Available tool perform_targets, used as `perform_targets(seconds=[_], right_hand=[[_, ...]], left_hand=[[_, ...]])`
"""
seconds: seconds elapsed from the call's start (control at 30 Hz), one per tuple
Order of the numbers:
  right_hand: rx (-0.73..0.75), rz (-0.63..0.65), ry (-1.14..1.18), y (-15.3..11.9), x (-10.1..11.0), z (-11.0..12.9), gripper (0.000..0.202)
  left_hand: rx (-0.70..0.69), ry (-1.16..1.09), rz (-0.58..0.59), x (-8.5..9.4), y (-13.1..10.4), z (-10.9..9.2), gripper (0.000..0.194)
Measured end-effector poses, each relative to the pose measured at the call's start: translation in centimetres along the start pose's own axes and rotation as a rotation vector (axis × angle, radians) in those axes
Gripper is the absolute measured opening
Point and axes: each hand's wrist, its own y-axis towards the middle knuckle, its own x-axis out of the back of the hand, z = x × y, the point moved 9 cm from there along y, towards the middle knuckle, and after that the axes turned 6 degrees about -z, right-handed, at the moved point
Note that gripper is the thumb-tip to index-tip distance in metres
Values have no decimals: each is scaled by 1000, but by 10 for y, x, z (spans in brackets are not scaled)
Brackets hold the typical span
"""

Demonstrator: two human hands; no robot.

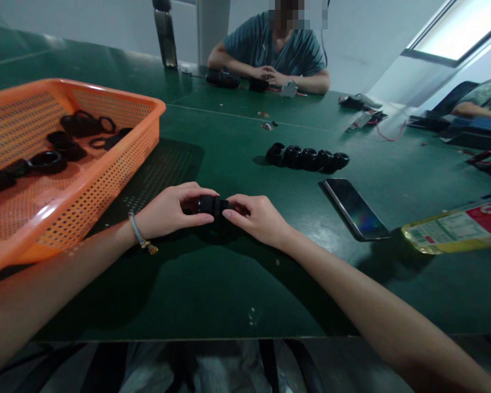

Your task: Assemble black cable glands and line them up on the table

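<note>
Over the table point(204, 305), hands point(167, 212) point(264, 219) half-closed; both pinch a black piece point(208, 205).

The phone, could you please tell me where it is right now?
In the head view, the phone lies on the green table, to the right of the right hand, between the row of black rings and the yellow container.

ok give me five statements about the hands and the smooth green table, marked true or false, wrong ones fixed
1. The left hand and right hand hold a black cylindrical item. True.
2. The orange perforated plastic basket is at the view's right. False: it is at the left.
3. A pale blue bracelet circles the left wrist. True.
4. The slim rectangular phone lies inside the basket. False: it lies on the green table.
5. A row of black round parts lies on the table. True.
</note>
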Motion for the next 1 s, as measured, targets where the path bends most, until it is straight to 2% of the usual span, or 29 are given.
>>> perform_targets(seconds=[1.0], right_hand=[[-8, 22, -9, 1, -1, 0, 28]], left_hand=[[-14, -4, -2, 0, -1, -1, 48]])
